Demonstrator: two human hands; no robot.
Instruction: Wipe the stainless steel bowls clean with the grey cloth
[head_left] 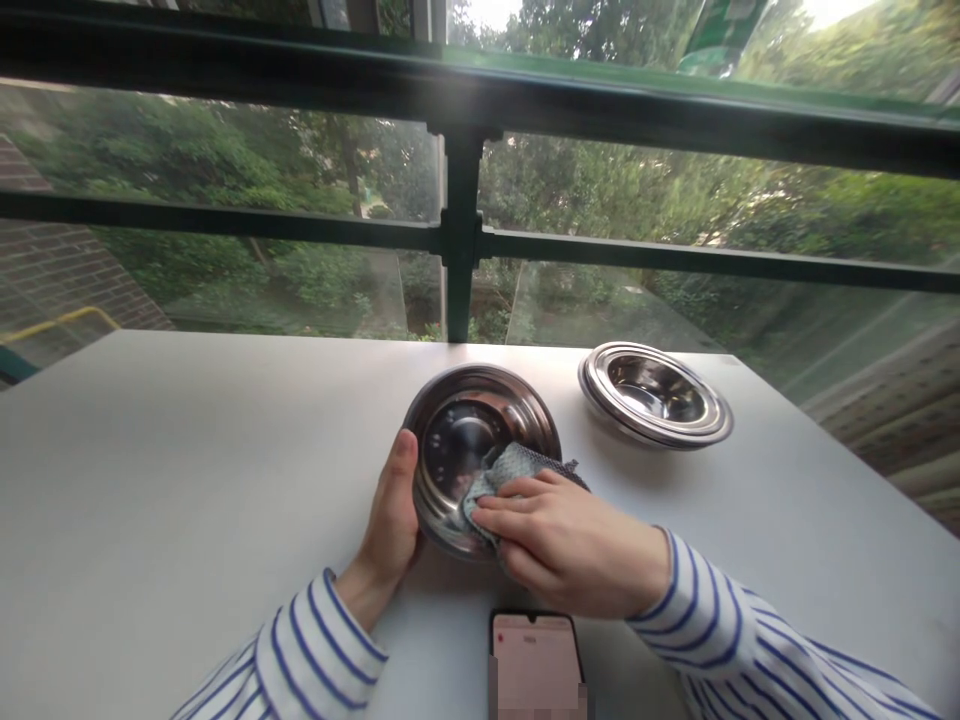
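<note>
A shiny round metal bowl (455,437) is tilted toward me in the middle of the table. My left hand (388,510) grips its left rim, thumb over the inside edge and the other fingers hidden behind. Bunched under the fingers of my right hand (566,540) is a grey-green patterned cloth (517,465), pressed against the lower right of the bowl's inside. Part of the cloth spills past the bowl's right rim.
Stacked metal bowls (656,395) stand at the back right of the white table (187,480). A phone (536,660) with a lit screen lies at the near edge. Behind the table run a dark green railing (461,180) and glass, with trees outside.
</note>
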